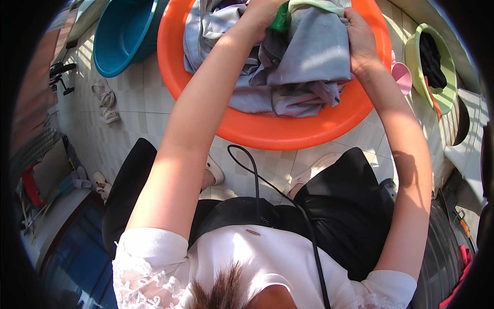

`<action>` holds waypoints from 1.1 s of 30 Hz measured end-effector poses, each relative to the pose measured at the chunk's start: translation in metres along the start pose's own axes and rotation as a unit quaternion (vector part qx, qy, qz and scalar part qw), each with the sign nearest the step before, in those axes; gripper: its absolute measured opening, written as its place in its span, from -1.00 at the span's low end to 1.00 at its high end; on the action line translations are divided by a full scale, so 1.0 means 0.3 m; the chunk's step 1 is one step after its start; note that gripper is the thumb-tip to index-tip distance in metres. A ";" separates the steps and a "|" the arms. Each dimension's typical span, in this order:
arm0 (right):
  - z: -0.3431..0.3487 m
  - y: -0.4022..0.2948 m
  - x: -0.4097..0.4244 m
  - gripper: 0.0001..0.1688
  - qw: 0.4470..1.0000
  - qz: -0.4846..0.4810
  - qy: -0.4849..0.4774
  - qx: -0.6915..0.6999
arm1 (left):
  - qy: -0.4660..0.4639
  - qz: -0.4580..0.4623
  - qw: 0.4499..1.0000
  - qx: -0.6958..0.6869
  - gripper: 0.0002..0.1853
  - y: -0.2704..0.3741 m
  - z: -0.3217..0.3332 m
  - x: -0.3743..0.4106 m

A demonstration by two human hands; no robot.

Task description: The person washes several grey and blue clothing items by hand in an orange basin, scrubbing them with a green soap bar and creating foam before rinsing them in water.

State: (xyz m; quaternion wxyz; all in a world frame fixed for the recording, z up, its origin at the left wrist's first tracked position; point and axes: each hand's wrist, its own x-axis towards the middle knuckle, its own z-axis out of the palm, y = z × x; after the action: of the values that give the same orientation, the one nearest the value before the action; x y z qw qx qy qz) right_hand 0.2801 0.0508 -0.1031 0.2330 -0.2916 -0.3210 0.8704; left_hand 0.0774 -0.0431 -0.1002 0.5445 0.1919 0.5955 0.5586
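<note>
A large orange plastic basin (266, 133) stands on the tiled floor before me, holding a heap of grey fabric (316, 54) with pale mesh edging. My right hand (362, 44) grips the fabric and its mesh edge at the basin's right side. At the top edge of the picture, my left hand (265, 15) is partly cut off over the fabric. Right beside it shows a green object (281, 19), mostly hidden; whether my fingers hold it is not visible. The fabric looks wet in places and hangs in folds inside the basin.
A blue-green basin (119, 38) is at the upper left, near beige sandals (104, 101). At right are a pink container (402, 78) and a light green basin (449, 92) with black cloth (431, 60). A black cable (305, 216) loops between my knees.
</note>
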 end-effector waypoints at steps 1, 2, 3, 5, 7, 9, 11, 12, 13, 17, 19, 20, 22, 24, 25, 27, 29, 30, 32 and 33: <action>-0.042 -0.041 0.014 -0.62 0.994 0.053 -0.076 0.057 | -0.080 -0.034 0.995 -0.053 -0.67 -0.039 -0.086 -0.006; -0.095 -0.049 0.035 -0.59 0.994 0.033 -0.089 0.047 | -0.062 -0.045 0.993 -0.091 -0.64 -0.034 -0.090 -0.023; 0.037 -0.060 -0.063 -0.51 0.994 -0.025 -0.106 0.014 | -0.039 -0.056 0.989 -0.128 -0.60 -0.028 -0.103 -0.058; -0.003 -0.084 -0.055 -0.31 0.952 -0.151 -0.264 -0.026 | -0.016 -0.060 0.994 -0.093 -0.63 0.014 -0.136 -0.125; -0.119 -0.089 0.038 -0.22 0.908 -0.185 -0.375 -0.021 | 0.010 0.002 0.990 -0.141 -0.63 0.041 -0.210 -0.143; -0.049 -0.095 -0.038 -0.28 0.947 -0.143 -0.282 -0.055 | 0.012 0.059 0.977 -0.206 -0.63 0.043 -0.282 -0.123; 0.008 -0.076 -0.090 -0.34 0.975 -0.046 -0.188 -0.113 | -0.095 0.152 0.954 -0.239 -0.58 0.130 -0.303 -0.115; 0.033 -0.058 -0.101 -0.36 0.979 0.015 -0.142 -0.147 | -0.090 0.174 0.946 -0.257 -0.60 0.176 -0.267 -0.112; 0.065 -0.046 -0.105 -0.36 0.976 0.075 -0.100 -0.178 | -0.082 0.197 0.938 -0.272 -0.63 0.235 -0.233 -0.118; 0.153 -0.028 -0.105 -0.10 0.869 0.139 -0.155 -0.449 | -0.064 0.266 0.938 -0.212 -0.70 0.327 -0.280 -0.075; 0.180 -0.025 -0.117 -0.24 0.873 0.134 -0.151 -0.443 | -0.100 0.254 0.928 -0.254 -0.65 0.335 -0.243 -0.104; 0.169 -0.005 -0.106 -0.23 0.883 0.155 -0.158 -0.414 | -0.116 0.248 0.922 -0.273 -0.63 0.332 -0.223 -0.117; 0.117 0.036 -0.080 -0.37 0.917 0.159 -0.161 -0.329 | -0.084 0.174 0.927 -0.320 -0.59 0.293 -0.183 -0.119; 0.027 0.046 -0.045 -0.55 0.981 0.168 -0.065 -0.079 | -0.082 0.089 0.932 -0.342 -0.57 0.210 -0.124 -0.097; 0.034 0.036 -0.038 -0.60 0.990 0.135 -0.038 0.019 | -0.085 0.042 0.936 -0.338 -0.56 0.151 -0.101 -0.090; 0.002 0.036 0.023 -0.61 0.986 0.117 -0.064 0.101 | -0.166 -0.011 0.938 -0.304 -0.55 0.051 -0.022 -0.093; 0.095 0.054 0.043 -0.68 0.972 0.093 -0.099 0.194 | -0.076 0.117 0.990 -0.023 -0.53 0.022 0.050 -0.076; 0.135 0.063 0.006 -0.70 0.992 0.047 -0.032 0.113 | 0.045 0.215 0.974 0.045 -0.54 -0.019 0.078 -0.058; 0.148 0.058 -0.015 -0.71 0.996 0.043 -0.018 0.082 | 0.230 0.307 0.916 0.119 -0.62 -0.050 0.120 -0.018; 0.120 0.072 -0.014 -0.70 0.997 0.032 0.002 0.070 | 0.179 0.289 0.940 0.037 -0.63 -0.060 0.122 -0.001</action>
State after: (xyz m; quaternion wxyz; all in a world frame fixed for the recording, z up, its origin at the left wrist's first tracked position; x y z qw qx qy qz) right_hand 0.2548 0.0182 -0.0940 0.2255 -0.2868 -0.2495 0.8970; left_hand 0.1160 -0.0321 -0.1078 0.2366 0.2726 0.6220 0.6948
